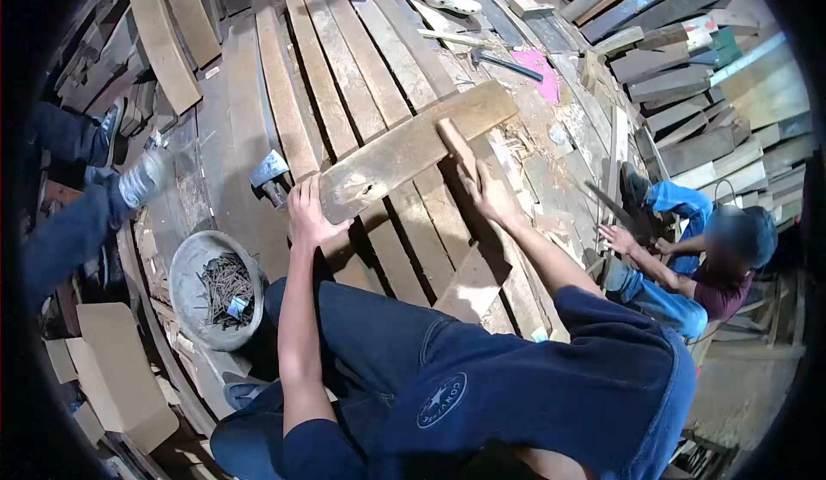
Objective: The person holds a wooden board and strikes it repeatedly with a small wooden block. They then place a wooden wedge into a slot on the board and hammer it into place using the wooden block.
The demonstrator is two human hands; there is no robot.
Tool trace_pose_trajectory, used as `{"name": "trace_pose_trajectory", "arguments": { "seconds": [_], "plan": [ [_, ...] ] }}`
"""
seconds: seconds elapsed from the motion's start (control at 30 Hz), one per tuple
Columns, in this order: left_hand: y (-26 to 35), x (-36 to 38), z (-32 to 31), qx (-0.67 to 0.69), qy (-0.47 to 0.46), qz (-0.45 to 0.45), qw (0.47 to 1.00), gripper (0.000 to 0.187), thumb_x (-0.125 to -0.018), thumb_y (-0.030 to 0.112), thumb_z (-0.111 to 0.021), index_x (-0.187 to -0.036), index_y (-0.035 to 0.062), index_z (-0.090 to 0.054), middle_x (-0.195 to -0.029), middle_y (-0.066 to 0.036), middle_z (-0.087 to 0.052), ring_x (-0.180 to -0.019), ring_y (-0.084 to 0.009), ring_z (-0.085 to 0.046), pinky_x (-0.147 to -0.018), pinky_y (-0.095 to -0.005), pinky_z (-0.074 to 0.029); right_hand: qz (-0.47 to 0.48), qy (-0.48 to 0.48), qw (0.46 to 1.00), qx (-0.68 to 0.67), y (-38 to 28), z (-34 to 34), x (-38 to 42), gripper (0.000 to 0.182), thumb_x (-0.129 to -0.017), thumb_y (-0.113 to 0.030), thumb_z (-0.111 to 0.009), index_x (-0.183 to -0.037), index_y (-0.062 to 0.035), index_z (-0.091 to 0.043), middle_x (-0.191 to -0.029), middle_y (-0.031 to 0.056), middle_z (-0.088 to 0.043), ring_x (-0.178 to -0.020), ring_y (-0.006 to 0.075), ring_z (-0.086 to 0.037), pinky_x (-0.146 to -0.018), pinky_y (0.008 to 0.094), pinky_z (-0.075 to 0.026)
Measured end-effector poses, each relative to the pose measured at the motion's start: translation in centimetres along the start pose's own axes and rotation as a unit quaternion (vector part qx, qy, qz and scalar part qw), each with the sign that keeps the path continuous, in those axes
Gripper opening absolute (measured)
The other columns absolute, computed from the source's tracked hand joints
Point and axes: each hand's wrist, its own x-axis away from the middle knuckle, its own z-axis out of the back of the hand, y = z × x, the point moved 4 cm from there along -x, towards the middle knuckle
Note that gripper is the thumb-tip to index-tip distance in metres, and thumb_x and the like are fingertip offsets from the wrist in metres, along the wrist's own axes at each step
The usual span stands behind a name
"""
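Note:
A wide worn plank (422, 149) with a chipped spot lies slantwise across the long boards before me. My left hand (311, 213) grips its left end, fingers over the upper edge and thumb along the lower one. Against the plank's right half rests a short wooden piece (456, 147), and my right hand (490, 194) is closed around its lower end. Close to my left hand, a hammer (269, 175) with a pale blue-grey head lies partly hidden.
A bucket of nails (215, 291) with a small blue packet stands left of my knee. Another hammer (508, 64) lies near a pink sheet (538, 76). A co-worker (688, 265) sits at right holding a blade-like tool. Stacked wood lines both sides; another person's legs (95, 187) are at left.

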Motion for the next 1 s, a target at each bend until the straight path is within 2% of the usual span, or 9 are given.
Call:
{"name": "trace_pose_trajectory", "arguments": {
  "seconds": [0.13,0.23,0.57,0.63,0.7,0.83,0.9,0.97,1.0],
  "plan": [
    [0.0,0.0,0.0,-0.012,0.012,-0.009,1.000,0.118,-0.047,0.052,-0.092,-0.143,-0.0003,-0.046,-0.134,-0.020,-0.054,-0.125,-0.0415,-0.049,-0.111,-0.0538,-0.037,0.072,-0.008,0.995,0.070,1.6,0.8,-1.6,0.054,-0.095,-0.033,-0.062,-0.136,-0.0019,-0.047,-0.085,0.0340,-0.068,-0.083,0.0530,-0.067,-0.080,0.0598,-0.054],
    [-0.2,0.0,-0.2,-0.006,0.020,-0.009,1.000,0.119,-0.047,0.052,-0.092,-0.143,-0.0008,-0.046,-0.134,-0.020,-0.054,-0.125,-0.0418,-0.049,-0.111,-0.0541,-0.037,0.013,-0.113,0.993,0.038,1.2,0.9,-2.4,0.059,-0.092,-0.034,-0.065,-0.129,0.0081,-0.048,-0.090,0.0337,-0.069,-0.089,0.0513,-0.068,-0.084,0.0575,-0.054],
    [0.1,-0.1,0.1,-0.011,-0.002,0.011,1.000,0.118,-0.049,0.052,-0.092,-0.145,0.0014,-0.045,-0.136,-0.022,-0.052,-0.128,-0.0417,-0.046,-0.114,-0.0534,-0.034,-0.014,-0.033,0.992,0.125,-0.8,0.2,-3.0,0.060,-0.103,-0.050,-0.049,-0.119,0.0085,-0.049,-0.088,0.0354,-0.069,-0.093,0.0523,-0.068,-0.083,0.0566,-0.055],
    [0.2,-0.1,0.2,-0.007,0.009,0.001,1.000,0.117,-0.050,0.052,-0.092,-0.145,0.0013,-0.045,-0.134,-0.022,-0.053,-0.127,-0.0425,-0.047,-0.113,-0.0537,-0.036,0.082,0.158,0.982,0.063,5.4,-2.0,-6.9,0.050,-0.105,-0.045,-0.047,-0.109,0.0049,-0.057,-0.089,0.0348,-0.068,-0.075,0.0492,-0.068,-0.068,0.0577,-0.055],
    [0.4,0.1,0.1,-0.007,-0.001,0.006,1.000,0.116,-0.050,0.051,-0.092,-0.145,0.0020,-0.045,-0.135,-0.021,-0.054,-0.127,-0.0422,-0.047,-0.112,-0.0536,-0.036,-0.018,0.137,0.986,0.098,5.9,-2.0,-7.7,0.045,-0.105,-0.039,-0.047,-0.106,0.0050,-0.058,-0.093,0.0353,-0.066,-0.071,0.0467,-0.067,-0.059,0.0556,-0.055],
    [0.0,-0.1,0.0,-0.014,0.004,0.011,1.000,0.116,-0.050,0.048,-0.092,-0.146,0.0030,-0.044,-0.135,-0.020,-0.054,-0.127,-0.0410,-0.048,-0.113,-0.0530,-0.036,0.155,0.042,0.977,0.137,0.6,-4.5,-1.6,0.041,-0.104,-0.038,-0.049,-0.114,0.0007,-0.055,-0.079,0.0337,-0.066,-0.059,0.0409,-0.067,-0.047,0.0528,-0.051],
    [0.2,0.0,0.2,-0.008,0.009,0.004,1.000,0.117,-0.050,0.047,-0.092,-0.147,0.0030,-0.043,-0.135,-0.020,-0.054,-0.128,-0.0410,-0.048,-0.114,-0.0528,-0.036,0.097,-0.045,0.981,0.161,1.6,-2.5,-3.3,0.049,-0.104,-0.045,-0.046,-0.118,0.0019,-0.052,-0.081,0.0342,-0.067,-0.062,0.0436,-0.068,-0.050,0.0544,-0.052],
    [0.2,0.0,0.2,-0.010,0.001,0.012,1.000,0.117,-0.050,0.047,-0.092,-0.147,0.0033,-0.043,-0.136,-0.020,-0.053,-0.128,-0.0414,-0.047,-0.114,-0.0528,-0.036,0.085,0.155,0.973,0.148,4.6,-1.8,-6.0,0.056,-0.104,-0.049,-0.044,-0.114,0.0051,-0.054,-0.072,0.0303,-0.067,-0.061,0.0475,-0.066,-0.050,0.0541,-0.052],
    [0.2,0.0,0.2,-0.010,-0.003,0.015,1.000,0.117,-0.050,0.047,-0.092,-0.147,0.0034,-0.043,-0.136,-0.020,-0.053,-0.128,-0.0415,-0.046,-0.114,-0.0529,-0.035,0.064,0.165,0.978,0.107,4.5,-1.3,-6.9,0.054,-0.104,-0.048,-0.046,-0.110,0.0053,-0.055,-0.073,0.0307,-0.066,-0.062,0.0475,-0.067,-0.051,0.0544,-0.053]
  ]
}}
